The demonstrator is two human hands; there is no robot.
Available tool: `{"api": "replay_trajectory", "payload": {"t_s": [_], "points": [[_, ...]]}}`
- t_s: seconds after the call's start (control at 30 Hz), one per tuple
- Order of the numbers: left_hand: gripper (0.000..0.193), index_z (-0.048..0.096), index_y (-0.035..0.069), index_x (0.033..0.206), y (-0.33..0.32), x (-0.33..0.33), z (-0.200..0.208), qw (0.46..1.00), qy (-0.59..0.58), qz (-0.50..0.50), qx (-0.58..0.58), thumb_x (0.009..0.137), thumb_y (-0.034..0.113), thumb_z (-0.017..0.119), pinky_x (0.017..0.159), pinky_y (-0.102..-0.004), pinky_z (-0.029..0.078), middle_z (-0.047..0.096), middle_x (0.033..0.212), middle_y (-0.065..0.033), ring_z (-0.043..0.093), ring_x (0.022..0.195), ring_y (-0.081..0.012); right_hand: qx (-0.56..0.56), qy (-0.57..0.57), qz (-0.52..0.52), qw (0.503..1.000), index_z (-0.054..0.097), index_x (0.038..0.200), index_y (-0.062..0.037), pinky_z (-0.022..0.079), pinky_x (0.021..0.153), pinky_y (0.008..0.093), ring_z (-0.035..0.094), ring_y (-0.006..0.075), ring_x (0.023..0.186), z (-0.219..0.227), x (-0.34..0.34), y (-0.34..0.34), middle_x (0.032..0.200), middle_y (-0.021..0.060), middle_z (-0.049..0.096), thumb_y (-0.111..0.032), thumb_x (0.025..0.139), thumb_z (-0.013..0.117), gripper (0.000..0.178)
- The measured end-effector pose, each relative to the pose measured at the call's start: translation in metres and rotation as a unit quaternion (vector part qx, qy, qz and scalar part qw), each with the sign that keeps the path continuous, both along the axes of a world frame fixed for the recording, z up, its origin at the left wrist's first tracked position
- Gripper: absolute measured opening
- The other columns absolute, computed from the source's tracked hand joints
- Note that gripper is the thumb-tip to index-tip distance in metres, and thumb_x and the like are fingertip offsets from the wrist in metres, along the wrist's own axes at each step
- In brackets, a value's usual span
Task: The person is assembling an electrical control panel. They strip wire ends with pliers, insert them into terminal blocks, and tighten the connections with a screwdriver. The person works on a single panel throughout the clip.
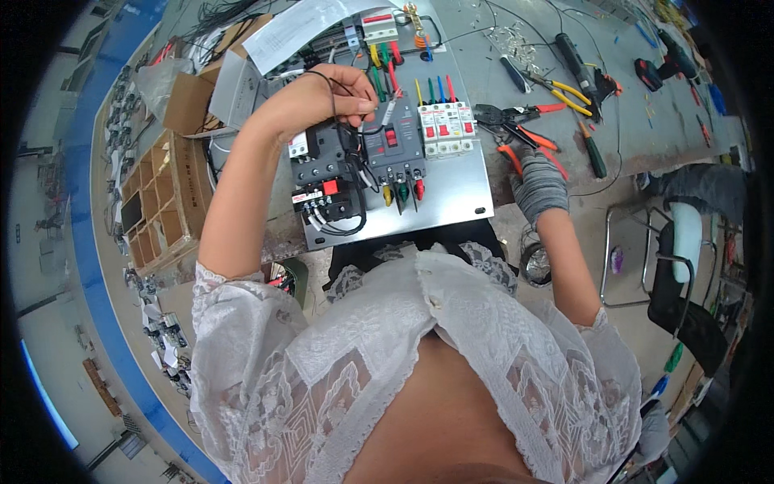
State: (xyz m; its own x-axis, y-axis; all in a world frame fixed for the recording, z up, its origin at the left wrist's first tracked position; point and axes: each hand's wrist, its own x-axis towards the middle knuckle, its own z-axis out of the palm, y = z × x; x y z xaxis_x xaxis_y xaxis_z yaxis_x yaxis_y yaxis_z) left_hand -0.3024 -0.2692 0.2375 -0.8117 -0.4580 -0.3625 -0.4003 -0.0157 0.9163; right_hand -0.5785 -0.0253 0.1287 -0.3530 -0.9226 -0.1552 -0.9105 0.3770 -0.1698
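Observation:
My left hand (318, 103) is bare and reaches over the metal mounting plate (453, 194). Its thumb and fingers pinch a thin black wire (333, 90), with a white sleeve close to the fingertips. Just below and to the right sits a dark grey circuit breaker (401, 139) with a red switch. Black contactor parts (321, 157) and a relay with a red block (329, 187) stand left of it. My right hand (540, 187), in a grey glove, is closed around red-orange-handled pliers (509, 158) at the plate's right edge; their jaws are partly hidden among other tools.
Small white breakers (448, 129) with coloured wires stand on the plate's right. Further right lie a crimping tool (493, 114), yellow-handled pliers (571, 95), a green screwdriver (595, 155) and a power drill (676, 58). A wooden compartment box (193, 189) and a cardboard box (187, 109) are at left.

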Motion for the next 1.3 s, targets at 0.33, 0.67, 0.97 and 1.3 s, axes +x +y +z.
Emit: {"api": "replay_trajectory", "payload": {"t_s": [0.33,0.67,0.97,1.3], "points": [[0.005,0.062,0.007,0.089,-0.002,0.007,0.006,1.000,0.021,0.000,0.019,0.086,0.010,0.064,0.065,-0.0201,0.047,0.067,0.082,-0.0009,0.064,0.072,-0.0085,0.030,-0.046,0.018,0.998,0.055,0.108,-0.0001,0.049,0.075,0.0401,0.064,0.0331,0.084,0.043,-0.031,-0.022,0.090,0.0193,0.064,-0.013,0.074,0.065,0.038],[0.008,0.064,0.005,0.086,-0.001,0.009,0.003,1.000,0.017,0.025,0.000,0.085,0.012,0.066,0.064,-0.0207,0.048,0.068,0.080,-0.0049,0.061,0.068,-0.0081,-0.231,-0.493,-0.118,0.830,0.052,0.126,-0.0016,0.047,0.084,0.0246,0.058,0.0122,0.096,0.034,-0.045,-0.011,0.112,0.0025,0.059,-0.017,0.084,0.069,0.048],[0.010,0.061,0.005,0.077,0.003,0.004,0.006,0.999,0.022,0.047,-0.010,0.081,0.009,0.070,0.057,-0.0191,0.043,0.064,0.074,-0.0015,0.055,0.058,-0.0067,-0.393,-0.850,-0.027,0.349,0.038,0.136,-0.0023,0.046,0.098,0.0475,0.050,0.0371,0.121,0.039,0.024,-0.052,0.131,0.0178,0.051,-0.004,0.084,0.054,0.055],[0.014,0.061,0.007,0.077,0.003,0.005,0.005,0.997,0.003,0.073,0.008,0.081,0.016,0.071,0.056,-0.0191,0.042,0.064,0.071,-0.0014,0.058,0.059,-0.0068,-0.426,-0.859,0.110,0.262,0.042,0.135,-0.0062,0.031,0.110,0.0511,0.044,0.0359,0.125,0.114,0.047,-0.108,0.131,0.0195,0.050,-0.011,0.078,0.059,0.060]]}}
